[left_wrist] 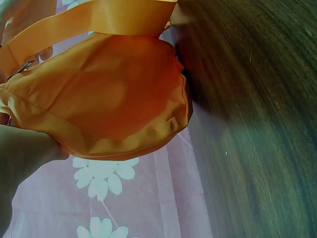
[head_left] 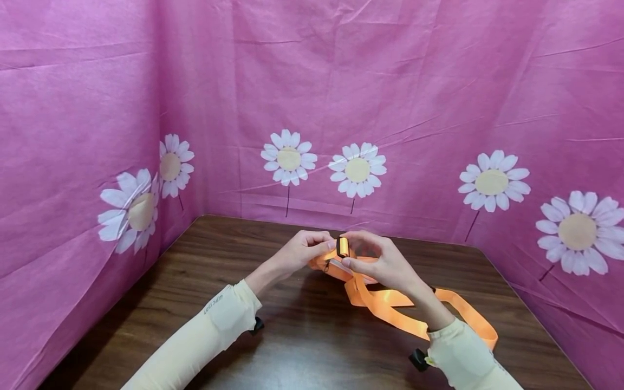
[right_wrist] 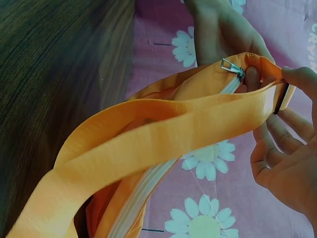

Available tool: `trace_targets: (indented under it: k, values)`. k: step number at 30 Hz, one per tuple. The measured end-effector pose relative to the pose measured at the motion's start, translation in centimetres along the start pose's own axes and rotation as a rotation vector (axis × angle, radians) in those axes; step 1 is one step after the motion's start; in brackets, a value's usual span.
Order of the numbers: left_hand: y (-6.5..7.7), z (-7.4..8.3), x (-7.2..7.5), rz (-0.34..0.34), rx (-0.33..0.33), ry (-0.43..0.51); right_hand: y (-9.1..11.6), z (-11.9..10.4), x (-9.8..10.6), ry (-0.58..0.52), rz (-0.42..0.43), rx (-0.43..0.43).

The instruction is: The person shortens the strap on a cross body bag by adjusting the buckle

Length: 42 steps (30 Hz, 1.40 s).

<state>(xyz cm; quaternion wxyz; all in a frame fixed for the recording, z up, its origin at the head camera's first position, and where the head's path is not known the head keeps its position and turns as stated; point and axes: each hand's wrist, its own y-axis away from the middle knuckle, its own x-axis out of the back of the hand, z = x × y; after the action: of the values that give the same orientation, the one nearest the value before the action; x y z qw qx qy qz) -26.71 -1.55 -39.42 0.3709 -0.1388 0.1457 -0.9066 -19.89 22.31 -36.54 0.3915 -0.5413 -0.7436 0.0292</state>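
An orange zippered waist bag (left_wrist: 114,94) is held up over the table. My left hand (head_left: 298,252) grips one end of it, close to the zipper pull (right_wrist: 230,67). With thumb and fingers my right hand (head_left: 382,260) pinches a black buckle (head_left: 343,247) threaded with the orange strap (right_wrist: 148,134). Both hands are close together, the buckle between them. From the buckle the strap hangs down in front of the bag and loops to the right on the table, passing under the right forearm. In the right wrist view, the pale zipper (right_wrist: 143,188) runs along the bag.
The dark wooden table (head_left: 302,330) lies beneath the hands. Pink cloth (head_left: 312,81) printed with white daisies stands around its back and sides. Each forearm wears a cream sleeve (head_left: 205,336) with a small black piece at the wrist.
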Motion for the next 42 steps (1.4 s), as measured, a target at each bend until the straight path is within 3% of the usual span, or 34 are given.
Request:
trace_targets:
  k: [5, 12, 18, 23, 32, 38, 42]
  values:
    - [0.0, -0.1, 0.2, -0.042, 0.058, 0.031, 0.0, 0.3, 0.1, 0.062, 0.021, 0.036]
    - [0.0, -0.9, 1.7, -0.147, 0.177, 0.039, 0.1, 0.6, 0.4, 0.164, 0.067, 0.077]
    - [0.4, -2.1, 2.9, -0.240, 0.151, 0.012, 0.0, 0.6, 0.0, 0.155, 0.065, 0.063]
    - [0.4, -2.1, 2.7, -0.221, 0.109, 0.029, 0.1, 0.7, -0.2, 0.134, 0.022, 0.048]
    - [0.2, -1.1, 1.6, -0.220, 0.106, 0.045, 0.0, 0.1, 0.0, 0.099, -0.011, 0.050]
    - [0.2, -0.8, 1.3, -0.151, 0.114, 0.098, 0.0, -2.3, 0.1, 0.109, 0.006, 0.033]
    - [0.0, -0.8, 1.0, -0.150, 0.090, 0.103, 0.2, -3.7, 0.1, 0.096, -0.006, 0.044]
